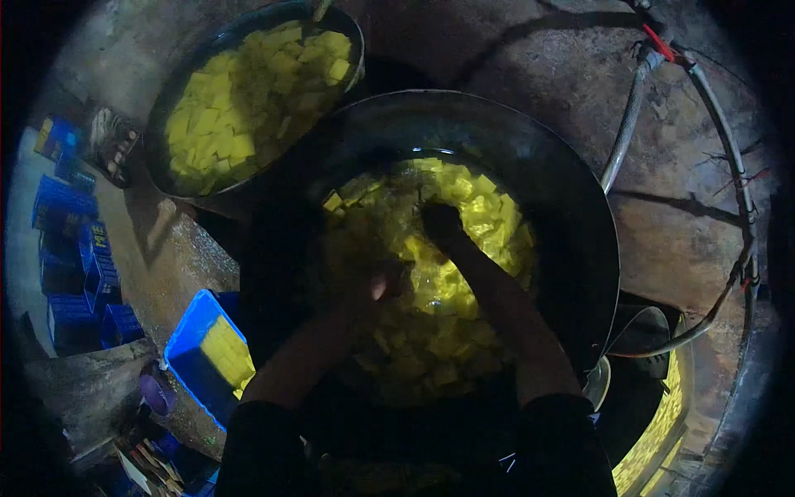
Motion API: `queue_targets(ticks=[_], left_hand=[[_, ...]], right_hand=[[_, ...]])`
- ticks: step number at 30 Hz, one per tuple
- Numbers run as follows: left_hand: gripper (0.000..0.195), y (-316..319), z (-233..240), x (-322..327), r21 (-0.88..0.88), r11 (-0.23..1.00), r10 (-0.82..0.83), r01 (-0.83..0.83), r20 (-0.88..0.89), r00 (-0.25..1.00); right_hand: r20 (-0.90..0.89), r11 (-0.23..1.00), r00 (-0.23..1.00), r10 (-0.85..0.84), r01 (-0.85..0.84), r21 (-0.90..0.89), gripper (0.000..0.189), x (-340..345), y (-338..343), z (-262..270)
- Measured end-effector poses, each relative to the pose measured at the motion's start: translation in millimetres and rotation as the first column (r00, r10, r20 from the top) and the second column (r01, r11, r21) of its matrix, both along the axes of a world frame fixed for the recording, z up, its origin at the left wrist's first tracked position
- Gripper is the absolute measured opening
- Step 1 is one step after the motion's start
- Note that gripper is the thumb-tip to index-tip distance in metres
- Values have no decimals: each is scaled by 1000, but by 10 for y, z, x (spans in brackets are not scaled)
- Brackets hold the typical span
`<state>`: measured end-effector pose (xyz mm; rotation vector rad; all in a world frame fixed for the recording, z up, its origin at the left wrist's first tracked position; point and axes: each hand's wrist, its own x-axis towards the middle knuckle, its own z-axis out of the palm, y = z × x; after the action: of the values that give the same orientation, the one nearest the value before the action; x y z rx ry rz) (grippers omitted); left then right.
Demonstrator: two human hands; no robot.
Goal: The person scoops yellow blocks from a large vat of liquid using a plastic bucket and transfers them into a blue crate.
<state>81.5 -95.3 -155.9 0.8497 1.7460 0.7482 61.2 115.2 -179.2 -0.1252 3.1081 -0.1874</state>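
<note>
In front of me stands a large, dark, round vat (559, 161) holding yellow cut blocks (506, 217), which look like tofu, in shiny liquid. My right hand (442, 227) reaches over the middle of the vat, at or in the liquid among the blocks. It is almost black in shadow, so its fingers and anything in them are hidden. My left hand (386, 282) is lower and to the left, over the same blocks. A fingertip catches the light; the rest is too dark to show a hold. Both forearms come in over the near rim.
A second wide pan (357, 74) of yellow blocks (211, 124) stands at the upper left. Left of the vat is a blue plastic crate (202, 298) with yellow blocks; blue boxes (65, 211) lie farther left. Pale hoses (627, 124) loop along the right, above a yellow-filled container (649, 428).
</note>
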Motion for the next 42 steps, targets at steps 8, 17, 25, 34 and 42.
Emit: queue_targets(ticks=[8, 17, 25, 34, 42], left_hand=[[45, -196, -208, -38, 86, 771, 570, -630, 347, 745], [53, 112, -250, 111, -66, 156, 816, -986, 570, 91], [59, 499, 89, 216, -341, -107, 498, -934, 795, -348], [50, 656, 216, 172, -651, -204, 103, -731, 728, -678], [27, -96, 1145, -224, 536, -39, 725, -843, 596, 345]], right_hand=[[145, 968, 959, 244, -250, 26, 18, 6, 102, 485], [33, 737, 942, 333, -238, -632, 36, 484, 544, 602], [459, 445, 872, 169, 349, -825, 26, 439, -233, 1396], [296, 765, 911, 288, -32, -643, 39, 431, -200, 1013], [-87, 942, 940, 331, -324, 89, 38, 1306, -323, 317]])
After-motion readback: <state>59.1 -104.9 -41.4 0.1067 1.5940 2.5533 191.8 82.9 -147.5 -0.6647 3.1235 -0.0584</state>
